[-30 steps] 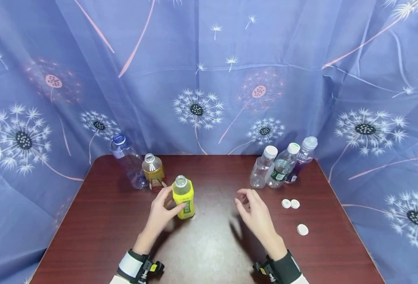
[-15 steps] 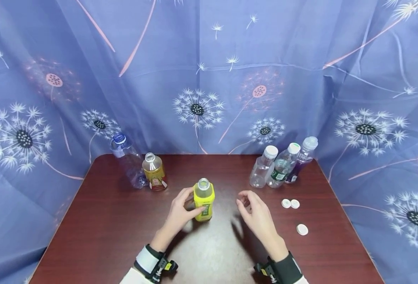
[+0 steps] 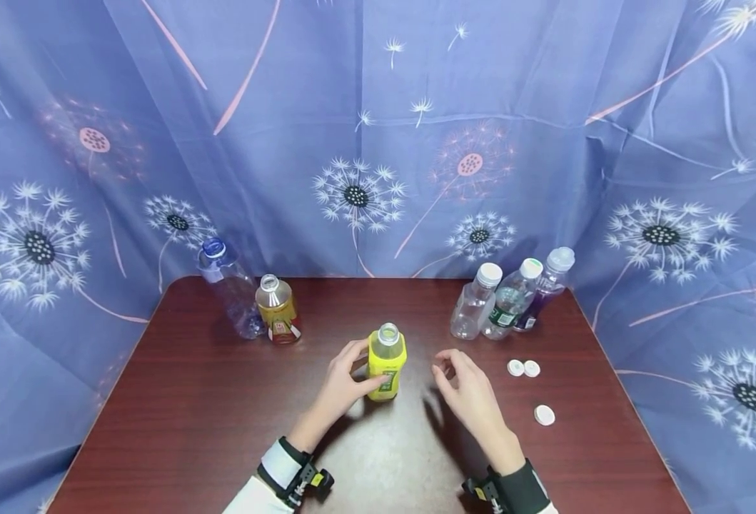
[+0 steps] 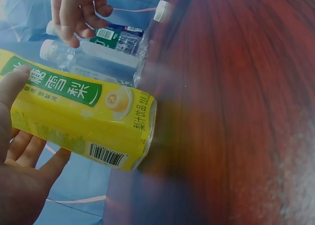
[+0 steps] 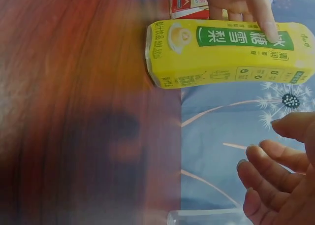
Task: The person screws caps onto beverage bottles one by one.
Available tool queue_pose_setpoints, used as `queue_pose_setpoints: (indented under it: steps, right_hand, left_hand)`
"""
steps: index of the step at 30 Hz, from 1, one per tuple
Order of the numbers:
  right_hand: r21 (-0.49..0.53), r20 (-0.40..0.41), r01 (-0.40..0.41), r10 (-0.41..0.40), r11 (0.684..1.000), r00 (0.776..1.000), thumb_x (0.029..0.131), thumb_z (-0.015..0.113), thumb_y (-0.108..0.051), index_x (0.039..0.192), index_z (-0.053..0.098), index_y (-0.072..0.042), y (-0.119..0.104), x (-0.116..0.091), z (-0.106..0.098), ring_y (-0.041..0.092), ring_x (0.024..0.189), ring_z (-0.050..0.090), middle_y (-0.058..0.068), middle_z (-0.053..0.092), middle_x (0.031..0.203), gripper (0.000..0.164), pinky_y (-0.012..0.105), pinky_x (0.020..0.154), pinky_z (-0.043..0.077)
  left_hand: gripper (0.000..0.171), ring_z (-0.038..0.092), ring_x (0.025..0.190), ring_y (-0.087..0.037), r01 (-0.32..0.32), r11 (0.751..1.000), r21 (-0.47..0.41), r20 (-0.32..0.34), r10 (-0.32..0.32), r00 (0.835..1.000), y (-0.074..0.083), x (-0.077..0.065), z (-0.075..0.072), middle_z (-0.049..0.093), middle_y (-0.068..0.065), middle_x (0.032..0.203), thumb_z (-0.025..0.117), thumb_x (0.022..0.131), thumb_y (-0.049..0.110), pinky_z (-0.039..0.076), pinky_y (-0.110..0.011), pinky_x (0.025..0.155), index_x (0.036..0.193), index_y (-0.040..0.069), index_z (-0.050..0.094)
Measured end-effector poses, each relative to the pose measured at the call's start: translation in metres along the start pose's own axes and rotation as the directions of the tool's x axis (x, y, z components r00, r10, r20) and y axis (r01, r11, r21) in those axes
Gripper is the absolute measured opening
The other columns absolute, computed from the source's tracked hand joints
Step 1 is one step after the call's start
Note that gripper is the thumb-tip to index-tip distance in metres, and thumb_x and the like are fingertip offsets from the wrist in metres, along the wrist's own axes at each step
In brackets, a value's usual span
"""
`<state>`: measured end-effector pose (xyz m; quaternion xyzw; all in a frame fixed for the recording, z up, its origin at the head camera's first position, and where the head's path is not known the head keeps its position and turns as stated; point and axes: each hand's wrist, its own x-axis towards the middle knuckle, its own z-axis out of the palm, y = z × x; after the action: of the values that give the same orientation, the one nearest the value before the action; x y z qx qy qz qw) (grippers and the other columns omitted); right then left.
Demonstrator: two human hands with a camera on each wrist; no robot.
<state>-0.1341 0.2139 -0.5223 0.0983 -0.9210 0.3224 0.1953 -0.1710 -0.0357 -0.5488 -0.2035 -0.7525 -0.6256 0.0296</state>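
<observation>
In the head view my left hand point(image 3: 344, 382) grips a yellow-labelled drink bottle point(image 3: 387, 364) near the middle of the table, thumb across its front and fingers behind. The bottle stands upright with an uncapped neck. Its label carries a green panel and a picture of a bowl, plain in the left wrist view on the bottle point(image 4: 83, 112). To the right, apart from the bottle, is my right hand point(image 3: 470, 392), its fingers loosely curled with nothing between them. The right wrist view shows those relaxed fingers point(image 5: 268, 173) beside the bottle.
At the back left stand a large clear bottle with a blue neck point(image 3: 233, 293) and an uncapped amber bottle point(image 3: 278, 310). Several capped bottles point(image 3: 474, 307) cluster at the back right. White caps point(image 3: 544, 415) lie on the table's right side. A patterned curtain point(image 3: 416, 178) hangs behind.
My left hand has brought the yellow bottle from the left towards the middle, closer to my right hand. The right hand has barely moved.
</observation>
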Motion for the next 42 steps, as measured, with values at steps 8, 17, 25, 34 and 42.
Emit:
queue_pose_setpoints:
  steps: [8,17,25,34,42]
  right_hand:
    - [-0.113,-0.004,0.03,-0.031,0.993,1.0,0.089,0.076,0.002,0.107,0.07,-0.001,0.034,0.008,-0.028,0.023,0.079,0.068,0.011,0.067,0.093,0.02,0.043,0.069,0.061]
    - [-0.353,0.09,-0.334,0.387,0.874,0.918,0.093,0.067,-0.01,0.129,0.059,0.001,0.087,0.017,-0.082,0.06,0.101,0.061,0.04,0.053,0.12,0.039,0.073,0.071,0.053]
    - [-0.377,0.221,-0.39,0.491,0.84,0.843,0.086,0.063,-0.003,0.129,0.056,0.007,0.11,0.019,-0.075,0.059,0.088,0.062,0.043,0.048,0.11,0.045,0.067,0.074,0.054]
    - [-0.348,0.184,-0.436,0.517,0.83,0.836,0.088,0.051,0.004,0.11,0.06,0.011,0.12,0.018,-0.064,0.058,0.081,0.059,0.041,0.046,0.101,0.025,0.066,0.072,0.053]
    - [-0.396,0.12,-0.496,0.58,0.772,0.806,0.089,0.053,-0.001,0.107,0.059,0.006,0.116,0.011,-0.065,0.066,0.088,0.059,0.041,0.05,0.104,0.02,0.072,0.07,0.053]
  left_hand:
    - [0.063,0.064,0.124,-0.032,-0.015,1.0,-0.004,0.006,0.015,1.0,0.002,0.006,0.002,0.065,-0.008,0.128,0.089,0.083,0.009,0.056,-0.044,0.103,0.14,0.01,0.063]
    - [0.063,0.065,0.121,-0.032,-0.012,1.0,-0.009,-0.002,0.012,1.0,0.0,0.005,-0.001,0.066,-0.008,0.128,0.09,0.082,0.009,0.057,-0.047,0.102,0.14,0.01,0.064]
    - [0.061,0.067,0.118,-0.036,-0.045,0.999,-0.024,-0.002,0.045,0.999,-0.004,0.007,0.0,0.066,-0.013,0.131,0.09,0.081,0.006,0.059,-0.047,0.099,0.137,0.004,0.065]
    - [0.061,0.067,0.118,-0.036,-0.025,0.999,-0.043,0.004,0.026,1.0,-0.004,0.005,0.001,0.066,-0.013,0.13,0.09,0.081,0.007,0.059,-0.047,0.098,0.137,0.004,0.065]
    - [0.061,0.067,0.117,-0.036,0.0,0.999,-0.049,0.012,0.0,1.0,-0.009,0.003,0.0,0.066,-0.013,0.131,0.09,0.082,0.009,0.059,-0.048,0.099,0.137,0.006,0.065]
